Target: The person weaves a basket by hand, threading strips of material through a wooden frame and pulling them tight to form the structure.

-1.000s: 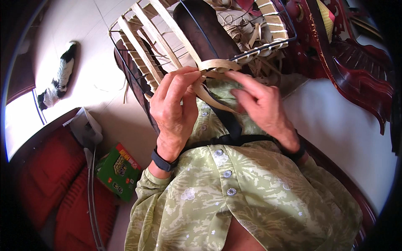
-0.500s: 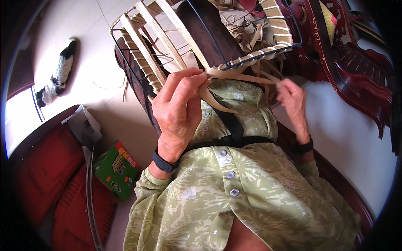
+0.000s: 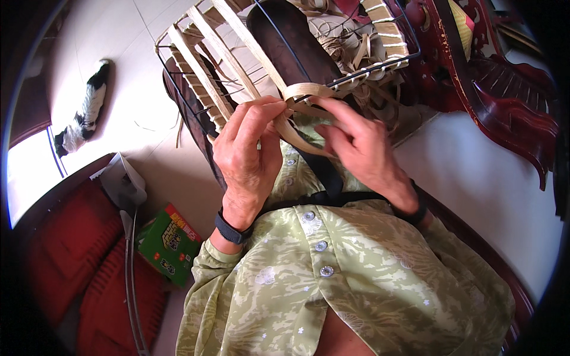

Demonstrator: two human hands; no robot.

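Observation:
A black wire frame (image 3: 371,69), partly wrapped with tan flat strips, rests across my legs. Wide woven strips (image 3: 228,52) run lengthwise over it on the left. At its near edge my left hand (image 3: 249,142) pinches a tan strip (image 3: 297,139) against the wire, thumb and forefinger closed. Part of that strip loops over the wire, and another part hangs in a curve between my hands. Close by on the right, my right hand (image 3: 365,148) reaches in with its fingers bent at the strip below the wire; its fingertips are partly hidden.
Loose strips and a coil of cord (image 3: 338,47) lie beyond the frame. Carved dark-red wooden furniture (image 3: 504,124) stands at right. At left are a black-and-white cat (image 3: 86,110) on the floor, a green box (image 3: 169,243), a grey-white scoop-shaped object (image 3: 122,181) and red cushions (image 3: 119,296).
My right hand has moved left from out at the side to the frame's near edge, beside my left hand. The strip it drew out sideways now loops over the wire.

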